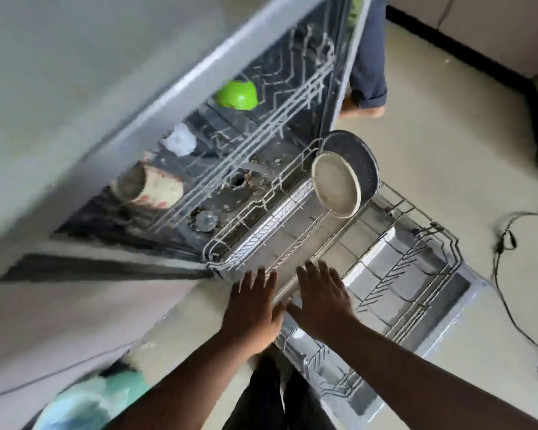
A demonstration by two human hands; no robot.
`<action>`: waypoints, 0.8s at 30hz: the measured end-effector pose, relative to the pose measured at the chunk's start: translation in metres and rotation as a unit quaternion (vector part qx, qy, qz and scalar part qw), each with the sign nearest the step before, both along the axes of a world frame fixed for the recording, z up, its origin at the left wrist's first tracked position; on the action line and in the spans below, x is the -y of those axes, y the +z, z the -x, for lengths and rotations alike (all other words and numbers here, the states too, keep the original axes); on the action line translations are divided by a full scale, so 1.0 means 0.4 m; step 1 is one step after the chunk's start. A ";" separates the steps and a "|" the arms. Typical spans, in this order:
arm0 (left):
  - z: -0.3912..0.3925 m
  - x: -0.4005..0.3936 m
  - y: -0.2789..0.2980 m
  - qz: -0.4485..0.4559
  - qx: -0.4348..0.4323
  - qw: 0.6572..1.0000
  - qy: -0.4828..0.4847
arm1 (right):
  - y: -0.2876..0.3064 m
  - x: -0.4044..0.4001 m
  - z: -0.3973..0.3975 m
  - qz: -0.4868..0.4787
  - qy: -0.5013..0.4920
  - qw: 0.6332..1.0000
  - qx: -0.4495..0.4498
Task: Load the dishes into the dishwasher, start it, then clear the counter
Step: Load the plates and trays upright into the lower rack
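The dishwasher stands open, its door (385, 383) folded down. The lower rack (401, 262) is pulled out over the door and holds a beige plate (336, 184) leaning against a larger dark plate (351, 150). The upper rack (274, 119) holds a green bowl (236, 95), a white cup (180, 140) and a patterned mug (146, 189) lying on its side. My left hand (250, 308) and my right hand (320, 299) reach side by side, fingers spread and straight, at the near edge of the lower rack. Neither holds anything.
Another person's leg and bare foot (367, 85) stand behind the dishwasher. A black cable (503, 265) trails over the floor at the right. A grey counter front (75, 103) fills the left. A pale green bag (100, 401) lies at the bottom left.
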State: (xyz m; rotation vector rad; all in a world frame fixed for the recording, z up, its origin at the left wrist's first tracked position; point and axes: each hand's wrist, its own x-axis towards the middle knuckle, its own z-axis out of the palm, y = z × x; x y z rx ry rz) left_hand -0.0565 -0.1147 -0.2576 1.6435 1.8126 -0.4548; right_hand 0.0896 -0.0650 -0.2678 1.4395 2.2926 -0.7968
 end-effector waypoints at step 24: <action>0.521 1.087 0.615 -0.223 -0.131 0.886 0.384 | 0.639 0.887 0.740 -0.232 0.437 0.860 -0.126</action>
